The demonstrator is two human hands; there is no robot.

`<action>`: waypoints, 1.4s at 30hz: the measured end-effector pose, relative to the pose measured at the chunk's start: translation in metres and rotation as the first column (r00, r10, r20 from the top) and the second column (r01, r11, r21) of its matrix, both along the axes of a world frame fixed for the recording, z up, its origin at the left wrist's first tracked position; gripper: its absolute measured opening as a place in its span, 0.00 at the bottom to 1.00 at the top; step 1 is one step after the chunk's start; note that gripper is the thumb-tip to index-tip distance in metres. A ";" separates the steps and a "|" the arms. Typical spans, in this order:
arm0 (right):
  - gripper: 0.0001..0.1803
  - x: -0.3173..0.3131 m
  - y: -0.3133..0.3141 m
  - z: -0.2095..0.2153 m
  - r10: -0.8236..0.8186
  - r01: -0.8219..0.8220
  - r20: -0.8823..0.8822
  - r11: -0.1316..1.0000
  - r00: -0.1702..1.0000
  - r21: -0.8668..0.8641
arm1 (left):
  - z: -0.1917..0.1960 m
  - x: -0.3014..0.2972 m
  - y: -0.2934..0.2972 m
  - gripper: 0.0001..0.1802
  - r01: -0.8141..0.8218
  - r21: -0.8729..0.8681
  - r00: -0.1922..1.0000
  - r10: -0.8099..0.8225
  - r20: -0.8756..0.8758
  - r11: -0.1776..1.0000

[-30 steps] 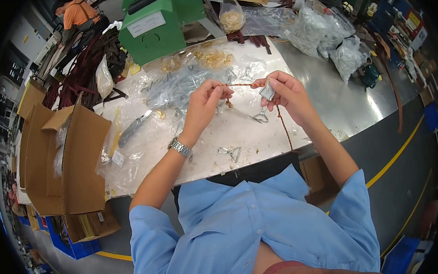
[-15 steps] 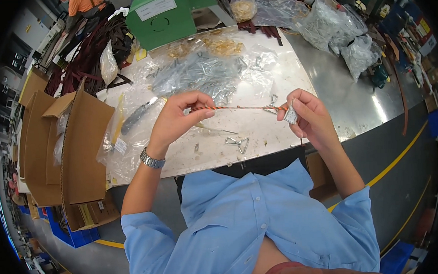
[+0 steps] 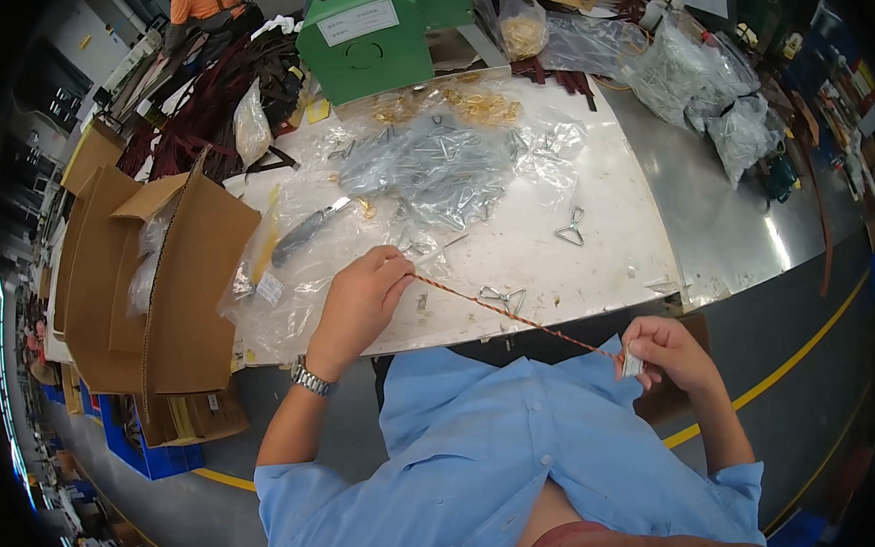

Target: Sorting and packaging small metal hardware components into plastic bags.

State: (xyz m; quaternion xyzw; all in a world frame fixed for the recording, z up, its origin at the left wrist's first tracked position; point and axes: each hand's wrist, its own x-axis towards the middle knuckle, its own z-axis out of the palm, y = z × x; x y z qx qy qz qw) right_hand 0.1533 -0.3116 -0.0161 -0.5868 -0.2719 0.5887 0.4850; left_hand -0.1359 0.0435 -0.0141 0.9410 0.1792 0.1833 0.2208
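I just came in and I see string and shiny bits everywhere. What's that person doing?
A person in a blue shirt holds a thin reddish cord stretched tight between both hands. The left hand pinches one end over the white table; the right hand pinches the other end, with a small silvery piece, close to the body. Metal triangle rings lie loose beneath the cord, and a clear bag of metal parts sits behind them.

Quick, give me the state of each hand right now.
Left hand: closed, pinching one end of the red cord.
Right hand: closed on the cord's other end and a small silvery piece.
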 end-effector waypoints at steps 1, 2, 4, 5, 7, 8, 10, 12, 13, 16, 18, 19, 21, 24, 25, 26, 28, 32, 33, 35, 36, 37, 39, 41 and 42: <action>0.09 0.001 -0.005 -0.004 0.051 -0.054 -0.038 0.995 0.998 -0.084 | -0.003 -0.001 -0.003 0.05 -0.009 -0.013 1.000 0.009 -0.020 1.000; 0.09 0.000 -0.007 -0.009 0.054 -0.056 -0.036 0.995 0.998 -0.083 | -0.006 -0.002 -0.006 0.05 -0.012 -0.012 1.000 0.012 -0.018 1.000; 0.10 -0.003 -0.009 -0.017 0.257 -0.237 0.058 0.943 0.965 -0.235 | -0.012 -0.001 -0.009 0.05 0.022 -0.198 0.998 -0.031 -0.046 0.980; 0.09 -0.004 -0.006 -0.014 0.365 -0.299 0.204 0.909 0.909 -0.291 | -0.017 0.000 -0.010 0.05 0.028 -0.198 0.998 -0.037 -0.042 0.980; 0.08 -0.004 -0.001 -0.006 0.489 -0.403 0.442 0.871 0.752 -0.280 | -0.025 0.001 -0.010 0.07 0.035 -0.425 0.999 -0.035 0.008 0.905; 0.07 -0.005 0.003 -0.002 0.562 -0.503 0.641 0.811 0.523 -0.300 | -0.027 0.002 -0.010 0.07 0.046 -0.426 0.999 -0.045 0.013 0.904; 0.07 -0.008 0.021 0.010 0.341 -0.376 0.792 0.914 0.507 -0.153 | -0.029 0.004 -0.010 0.09 -0.120 -0.429 0.989 0.070 -0.131 0.895; 0.09 -0.012 0.050 0.020 0.031 -0.160 0.877 0.986 0.480 0.053 | -0.030 0.009 -0.018 0.10 -0.111 -0.331 0.989 0.070 -0.132 0.937; 0.10 -0.009 0.067 0.020 -0.045 -0.050 0.863 0.995 0.503 0.081 | -0.030 0.013 -0.021 0.11 -0.110 -0.226 0.987 0.080 -0.136 0.968; 0.17 0.021 0.117 -0.009 -0.212 -0.135 0.952 0.960 0.222 0.245 | -0.023 0.026 -0.026 0.10 0.012 0.017 0.976 -0.008 -0.216 1.000; 0.19 0.030 0.135 -0.021 -0.183 -0.181 0.980 0.964 0.082 0.195 | -0.024 0.028 -0.023 0.11 0.073 0.056 0.978 -0.060 -0.199 0.996; 0.19 0.031 0.143 -0.026 -0.146 -0.195 0.986 0.968 0.086 0.160 | -0.024 0.027 -0.021 0.12 0.120 0.097 0.977 -0.100 -0.187 0.988; 0.20 0.033 0.146 -0.032 -0.105 -0.205 0.990 0.971 0.091 0.122 | -0.019 0.027 -0.018 0.10 0.017 -0.134 0.979 -0.043 -0.199 0.991; 0.18 0.037 0.148 -0.040 -0.120 -0.203 0.990 0.970 0.080 0.134 | -0.031 0.026 -0.016 0.11 0.000 -0.448 0.997 -0.032 -0.064 0.894; 0.17 0.041 0.149 -0.043 -0.128 -0.232 0.990 0.963 0.056 0.138 | -0.032 0.027 -0.019 0.12 0.102 -0.523 0.993 -0.057 0.102 0.846; 0.16 0.043 0.149 -0.046 -0.137 -0.261 0.990 0.955 0.031 0.140 | -0.033 0.029 -0.023 0.12 0.103 -0.526 0.993 -0.060 0.100 0.844; 0.13 0.044 0.150 -0.052 -0.152 -0.300 0.988 0.943 -0.003 0.144 | -0.032 0.037 -0.040 0.18 0.318 -0.233 0.948 -0.303 0.099 0.919; 0.11 0.045 0.149 -0.048 -0.119 -0.449 0.966 0.894 -0.229 0.004 | -0.035 0.055 -0.071 0.22 0.441 -0.182 0.896 -0.443 0.032 0.879; 0.11 0.045 0.148 -0.048 -0.119 -0.448 0.966 0.894 -0.230 0.004 | -0.037 0.057 -0.068 0.23 0.423 -0.089 0.903 -0.428 -0.038 0.902; 0.13 0.046 0.144 -0.050 -0.172 -0.489 0.969 0.870 -0.180 0.063 | -0.040 0.065 -0.057 0.24 0.386 0.049 0.920 -0.381 -0.089 0.921; 0.13 0.048 0.143 -0.050 -0.172 -0.487 0.968 0.871 -0.180 0.064 | -0.042 0.068 -0.046 0.24 0.387 0.050 0.920 -0.382 -0.089 0.921; 0.14 0.052 0.142 -0.051 -0.181 -0.515 0.968 0.854 -0.174 0.068 | -0.046 0.073 -0.032 0.23 0.317 0.111 0.947 -0.307 -0.099 0.942; 0.15 0.060 0.141 -0.048 -0.195 -0.536 0.966 0.841 -0.173 0.074 | -0.047 0.080 -0.012 0.22 0.252 0.179 0.966 -0.237 -0.099 0.951; 0.16 0.061 0.140 -0.041 -0.239 -0.463 0.964 0.872 -0.119 0.159 | -0.045 0.081 -0.001 0.19 0.206 0.062 0.972 -0.211 0.104 0.977; 0.16 0.060 0.139 -0.036 -0.240 -0.463 0.963 0.872 -0.120 0.159 | -0.047 0.084 -0.002 0.19 0.206 0.063 0.972 -0.211 0.104 0.977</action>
